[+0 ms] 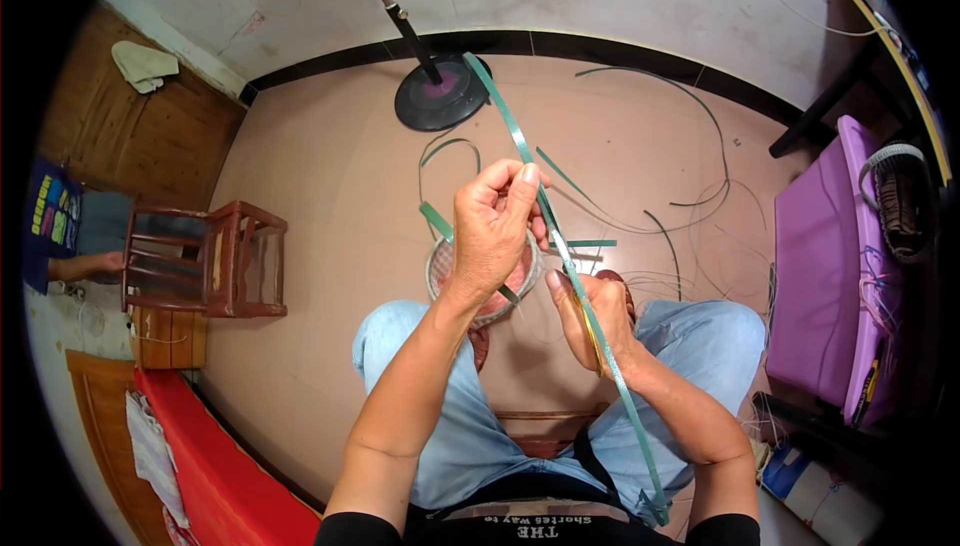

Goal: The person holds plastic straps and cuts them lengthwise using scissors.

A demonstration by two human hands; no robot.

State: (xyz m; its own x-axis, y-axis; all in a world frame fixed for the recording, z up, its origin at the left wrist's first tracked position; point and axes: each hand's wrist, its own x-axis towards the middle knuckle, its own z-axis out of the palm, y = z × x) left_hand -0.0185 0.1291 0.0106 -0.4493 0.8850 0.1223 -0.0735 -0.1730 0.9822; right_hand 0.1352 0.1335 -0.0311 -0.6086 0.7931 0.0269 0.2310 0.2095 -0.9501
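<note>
Strap in hand: a seated person in pale blue jeans (695,351) holds a long green strap (513,131) that slants across the view, its upper end toward 12 o'clock near the round black base (440,96) of a stand and its lower end toward 5 o'clock, over the lap. The left hand (492,231), close to the center, pinches the strap between thumb and forefinger, the other fingers curled in. The right hand (605,316), toward 4 o'clock of the left, is folded around a slim yellow item (596,344) lying along its palm, partly covered by the strap; whether it also grips the strap cannot be told. Beneath the left hand sits a round basket (437,271), between the knees, with green strips (434,218) about its rim. Loose green bands (722,141) curl over the tiled floor (330,176) from 12 to 3 o'clock. A purple bin (820,256) stands at 3 o'clock. At 9 o'clock, a second person's hand (98,265) reaches to a reddish-brown wooden chair (225,261); red cloth (215,461) spreads at 8 o'clock.
</note>
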